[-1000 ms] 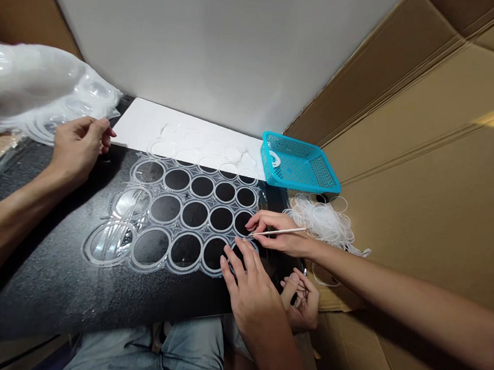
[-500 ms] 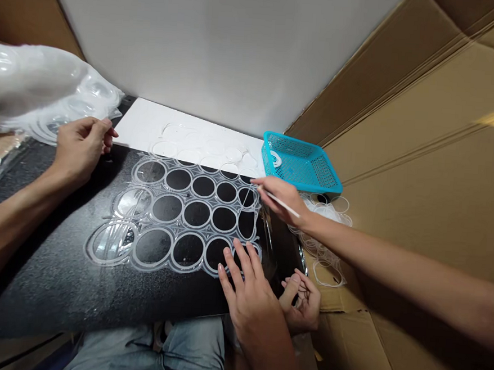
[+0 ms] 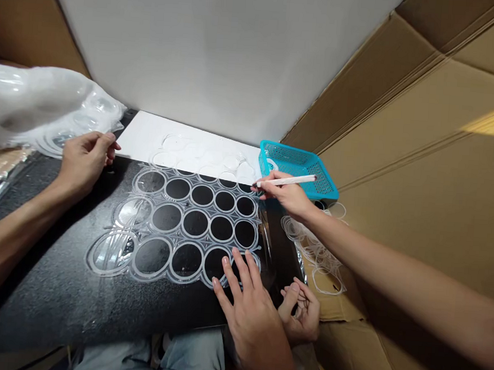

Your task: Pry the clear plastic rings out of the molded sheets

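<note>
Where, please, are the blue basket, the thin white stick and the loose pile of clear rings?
blue basket (image 3: 324,183): head view, right mesh rim.
thin white stick (image 3: 293,180): head view, middle of its shaft.
pile of clear rings (image 3: 316,252): head view, rings on the cardboard.

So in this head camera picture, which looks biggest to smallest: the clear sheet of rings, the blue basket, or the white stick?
1. Clear sheet of rings, by far the widest.
2. Blue basket; it sits farther from the camera, so it may look smaller than it is.
3. White stick, thin, pinched in a hand.

A plain white wall (image 3: 205,52) stands behind the black tabletop (image 3: 53,290). Big brown cardboard (image 3: 421,163) leans along its right edge.
</note>
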Action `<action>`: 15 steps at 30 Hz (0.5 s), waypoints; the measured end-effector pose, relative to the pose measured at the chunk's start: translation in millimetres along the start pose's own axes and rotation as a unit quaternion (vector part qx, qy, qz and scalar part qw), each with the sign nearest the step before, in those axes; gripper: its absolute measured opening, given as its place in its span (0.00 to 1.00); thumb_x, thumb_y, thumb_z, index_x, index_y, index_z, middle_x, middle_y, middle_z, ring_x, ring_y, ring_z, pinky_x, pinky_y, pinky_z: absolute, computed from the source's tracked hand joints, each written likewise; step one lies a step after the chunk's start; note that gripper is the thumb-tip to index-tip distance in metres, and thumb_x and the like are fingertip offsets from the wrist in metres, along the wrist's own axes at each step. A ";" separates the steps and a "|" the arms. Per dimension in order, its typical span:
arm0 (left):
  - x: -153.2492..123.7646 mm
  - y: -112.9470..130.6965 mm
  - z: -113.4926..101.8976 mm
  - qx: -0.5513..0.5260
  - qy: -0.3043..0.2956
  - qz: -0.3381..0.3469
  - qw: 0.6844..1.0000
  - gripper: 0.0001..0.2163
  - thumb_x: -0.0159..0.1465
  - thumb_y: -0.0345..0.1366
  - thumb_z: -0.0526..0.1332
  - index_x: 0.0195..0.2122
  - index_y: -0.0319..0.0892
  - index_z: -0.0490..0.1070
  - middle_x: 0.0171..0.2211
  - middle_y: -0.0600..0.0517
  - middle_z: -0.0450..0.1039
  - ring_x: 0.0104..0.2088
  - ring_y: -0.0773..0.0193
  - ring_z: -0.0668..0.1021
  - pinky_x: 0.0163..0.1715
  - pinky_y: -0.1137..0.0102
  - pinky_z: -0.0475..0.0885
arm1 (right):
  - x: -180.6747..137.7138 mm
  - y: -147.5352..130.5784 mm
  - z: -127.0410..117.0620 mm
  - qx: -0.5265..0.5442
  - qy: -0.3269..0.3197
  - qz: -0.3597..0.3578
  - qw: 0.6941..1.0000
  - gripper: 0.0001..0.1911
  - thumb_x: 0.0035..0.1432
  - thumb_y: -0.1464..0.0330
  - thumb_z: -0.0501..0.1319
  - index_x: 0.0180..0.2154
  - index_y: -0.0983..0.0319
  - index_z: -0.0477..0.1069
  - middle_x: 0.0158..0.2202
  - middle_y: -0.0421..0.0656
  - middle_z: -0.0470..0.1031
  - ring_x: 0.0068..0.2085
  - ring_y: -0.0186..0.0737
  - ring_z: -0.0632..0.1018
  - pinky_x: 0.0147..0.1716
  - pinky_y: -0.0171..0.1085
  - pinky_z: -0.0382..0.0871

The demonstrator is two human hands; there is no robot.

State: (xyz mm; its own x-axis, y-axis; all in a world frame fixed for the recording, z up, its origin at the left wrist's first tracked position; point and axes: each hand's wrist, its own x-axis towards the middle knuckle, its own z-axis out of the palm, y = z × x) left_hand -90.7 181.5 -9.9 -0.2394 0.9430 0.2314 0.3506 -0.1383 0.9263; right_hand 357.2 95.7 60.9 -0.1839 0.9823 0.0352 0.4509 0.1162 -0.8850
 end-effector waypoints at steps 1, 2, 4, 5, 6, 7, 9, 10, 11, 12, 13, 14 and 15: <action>-0.1 -0.2 -0.4 0.001 -0.001 0.002 1.000 0.10 0.70 0.34 0.60 0.30 0.39 0.74 0.22 0.58 0.67 0.24 0.71 0.68 0.25 0.74 0.63 | -5.3 4.5 3.1 0.015 -0.009 0.005 1.000 0.13 0.69 0.59 0.64 0.33 0.57 0.67 0.40 0.41 0.81 0.46 0.47 0.86 0.37 0.43 0.83; 0.0 -0.5 -0.7 0.002 -0.002 0.003 1.000 0.10 0.69 0.35 0.61 0.30 0.39 0.74 0.22 0.58 0.67 0.24 0.70 0.68 0.25 0.74 0.63 | -10.0 8.7 5.6 0.027 -0.018 0.008 0.999 0.13 0.69 0.59 0.64 0.33 0.56 0.67 0.40 0.40 0.81 0.46 0.48 0.87 0.36 0.44 0.83; 0.2 -0.9 -1.3 0.004 -0.004 0.004 1.000 0.10 0.69 0.35 0.61 0.30 0.39 0.75 0.22 0.58 0.67 0.23 0.70 0.68 0.25 0.73 0.63 | -17.9 15.1 9.7 0.044 -0.034 0.012 0.998 0.13 0.67 0.58 0.66 0.32 0.55 0.67 0.41 0.39 0.81 0.46 0.50 0.87 0.36 0.46 0.83; 0.3 -0.9 -1.5 0.004 -0.005 0.004 1.000 0.10 0.69 0.35 0.61 0.30 0.39 0.75 0.22 0.58 0.67 0.23 0.70 0.68 0.25 0.73 0.63 | -21.5 16.9 11.8 0.049 -0.042 0.014 0.998 0.13 0.67 0.58 0.66 0.32 0.54 0.67 0.42 0.39 0.82 0.45 0.51 0.87 0.36 0.48 0.83; 0.4 -0.8 -1.6 0.003 -0.006 0.004 1.000 0.10 0.69 0.35 0.61 0.30 0.39 0.75 0.22 0.58 0.66 0.23 0.70 0.68 0.25 0.73 0.63 | -25.0 17.6 14.2 0.052 -0.051 0.014 0.997 0.13 0.67 0.58 0.66 0.32 0.54 0.67 0.43 0.39 0.82 0.45 0.51 0.87 0.36 0.49 0.84; 0.4 -0.6 -1.7 0.003 -0.006 0.004 1.000 0.10 0.69 0.35 0.61 0.30 0.39 0.75 0.22 0.58 0.66 0.23 0.70 0.68 0.26 0.73 0.63 | -28.4 17.0 16.8 0.055 -0.062 0.014 0.997 0.13 0.68 0.58 0.65 0.32 0.53 0.67 0.44 0.40 0.82 0.45 0.51 0.87 0.37 0.50 0.84; 0.2 -0.2 -1.8 0.003 -0.008 0.005 1.000 0.10 0.68 0.36 0.61 0.30 0.39 0.75 0.22 0.58 0.66 0.24 0.70 0.68 0.26 0.73 0.64 | -34.4 12.5 22.3 0.054 -0.093 0.010 0.994 0.12 0.68 0.60 0.64 0.32 0.53 0.67 0.44 0.40 0.83 0.45 0.50 0.86 0.38 0.50 0.84; 0.0 -0.2 -1.9 0.004 -0.010 0.005 1.000 0.10 0.68 0.36 0.61 0.30 0.39 0.75 0.22 0.58 0.67 0.24 0.70 0.68 0.26 0.73 0.64 | -36.6 9.0 24.8 0.051 -0.115 0.007 0.992 0.12 0.68 0.60 0.63 0.31 0.53 0.66 0.44 0.40 0.83 0.43 0.48 0.86 0.39 0.50 0.83; -0.1 -0.3 -1.9 0.005 -0.011 0.005 1.000 0.10 0.68 0.37 0.61 0.31 0.39 0.75 0.22 0.58 0.67 0.24 0.69 0.68 0.26 0.72 0.65 | -37.9 5.1 26.9 0.047 -0.141 0.001 0.989 0.12 0.68 0.61 0.64 0.31 0.54 0.67 0.43 0.39 0.84 0.42 0.46 0.86 0.39 0.49 0.83; -0.3 -0.7 -2.0 0.006 -0.013 0.004 1.000 0.10 0.68 0.38 0.61 0.31 0.39 0.76 0.22 0.58 0.67 0.24 0.69 0.68 0.27 0.72 0.65 | -38.1 1.3 28.5 0.040 -0.170 -0.006 0.985 0.13 0.67 0.62 0.64 0.30 0.54 0.67 0.42 0.39 0.84 0.41 0.45 0.86 0.40 0.47 0.83; -0.4 -1.2 -2.0 0.008 -0.013 0.005 1.000 0.10 0.67 0.39 0.62 0.31 0.40 0.76 0.22 0.58 0.67 0.24 0.69 0.69 0.27 0.72 0.65 | -37.2 -2.0 29.6 0.031 -0.202 -0.013 0.979 0.13 0.66 0.62 0.65 0.29 0.54 0.68 0.42 0.39 0.85 0.41 0.44 0.86 0.40 0.46 0.82; -0.6 -1.8 -2.0 0.009 -0.013 0.006 1.000 0.11 0.67 0.40 0.62 0.31 0.40 0.76 0.22 0.58 0.67 0.24 0.69 0.69 0.27 0.71 0.65 | -35.4 -4.6 30.4 0.021 -0.235 -0.021 0.972 0.13 0.65 0.62 0.66 0.28 0.54 0.69 0.41 0.38 0.85 0.40 0.43 0.86 0.39 0.44 0.82; -0.9 -2.5 -1.9 0.010 -0.011 0.008 1.000 0.11 0.66 0.41 0.62 0.30 0.41 0.75 0.22 0.58 0.66 0.24 0.68 0.68 0.27 0.70 0.65 | -32.7 -6.1 30.9 0.010 -0.267 -0.028 0.963 0.12 0.63 0.62 0.68 0.28 0.54 0.70 0.41 0.38 0.85 0.40 0.43 0.85 0.38 0.43 0.81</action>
State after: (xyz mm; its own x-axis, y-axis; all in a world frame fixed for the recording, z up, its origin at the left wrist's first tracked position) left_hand -93.1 180.4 -11.9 -0.2144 0.9472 0.2385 0.3716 -0.1467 0.9167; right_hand 333.4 58.3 50.8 -0.6324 0.7589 -0.1554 0.4114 0.1591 -0.8975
